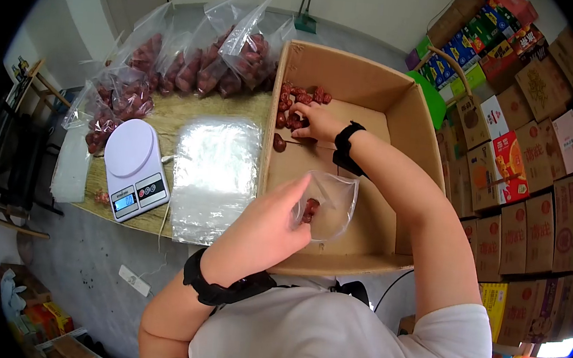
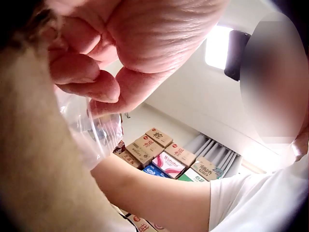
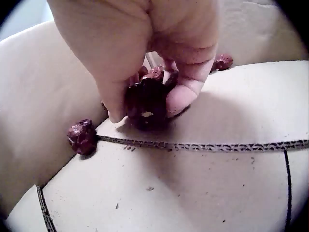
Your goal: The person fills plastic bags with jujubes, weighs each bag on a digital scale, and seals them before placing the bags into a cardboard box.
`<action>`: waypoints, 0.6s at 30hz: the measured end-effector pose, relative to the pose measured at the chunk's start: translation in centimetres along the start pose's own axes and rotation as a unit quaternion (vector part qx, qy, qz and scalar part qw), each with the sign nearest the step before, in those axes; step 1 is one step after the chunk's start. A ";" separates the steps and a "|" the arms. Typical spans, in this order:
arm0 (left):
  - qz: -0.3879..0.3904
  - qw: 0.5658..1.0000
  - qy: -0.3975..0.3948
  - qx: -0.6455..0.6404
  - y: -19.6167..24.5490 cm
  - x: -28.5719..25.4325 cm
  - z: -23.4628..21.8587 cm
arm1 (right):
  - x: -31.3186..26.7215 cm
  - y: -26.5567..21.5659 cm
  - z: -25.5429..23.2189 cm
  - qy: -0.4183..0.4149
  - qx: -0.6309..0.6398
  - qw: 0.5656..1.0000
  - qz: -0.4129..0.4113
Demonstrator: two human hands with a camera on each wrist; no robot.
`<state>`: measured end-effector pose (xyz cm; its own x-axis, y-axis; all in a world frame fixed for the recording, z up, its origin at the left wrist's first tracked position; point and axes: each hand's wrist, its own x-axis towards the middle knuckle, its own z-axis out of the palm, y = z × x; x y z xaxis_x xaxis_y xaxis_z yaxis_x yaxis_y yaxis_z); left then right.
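We had the right hand [image 1: 320, 122] curled snugly round dates [image 3: 147, 104], more lying just beyond that grip in the box [image 1: 353, 79], while on its near side the left hand [image 1: 268, 215] pinched a bag [image 1: 337, 207], dates showing through, seemingly to keep its mouth gaping!

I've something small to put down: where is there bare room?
In the box: floor between the open bag and the right wall, and the far right corner. On the table: the patch between scale, empty bags and filled bags. Crowded: the box's far left corner, with dates and the right hand.
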<state>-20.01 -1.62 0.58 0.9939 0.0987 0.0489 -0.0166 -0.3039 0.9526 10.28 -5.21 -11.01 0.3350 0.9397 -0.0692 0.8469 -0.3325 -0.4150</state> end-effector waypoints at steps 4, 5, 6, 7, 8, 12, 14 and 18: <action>-0.078 0.996 -0.029 -0.025 0.4 -0.1 -0.5 | 0.3 0.6 0.0 -0.020 -0.073 0.996 0.038; -0.091 0.994 -0.027 -0.060 0.4 0.0 -0.6 | 1.0 2.0 1.0 0.019 -0.062 0.998 0.006; -0.099 0.990 -0.024 -0.102 0.1 0.1 -0.6 | 0.9 1.3 0.1 0.007 -0.016 1.000 -0.018; -0.105 0.984 -0.018 -0.141 -0.1 0.2 -0.6 | 0.9 1.2 -0.1 -0.011 0.036 0.999 0.017; -0.120 0.982 -0.017 -0.142 -0.1 0.1 -0.6 | 0.6 0.5 -0.7 -0.031 0.045 0.998 0.028; -0.128 0.984 -0.028 -0.119 0.8 0.3 -0.9 | -0.4 -1.3 -2.2 -0.056 -0.038 0.995 0.067; -0.137 0.985 -0.038 -0.100 0.9 0.4 -1.0 | -0.3 -1.2 -2.3 -0.066 -0.034 0.995 0.073; -0.123 0.986 -0.037 -0.109 0.5 0.5 -0.9 | -1.2 -2.9 -2.7 -0.051 -0.069 0.993 0.075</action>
<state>-19.60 -0.86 1.40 0.9756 0.0734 -0.2068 0.2118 -0.0684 0.9749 8.55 -5.57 -7.31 0.4251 0.8793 -0.2148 0.8413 -0.4714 -0.2645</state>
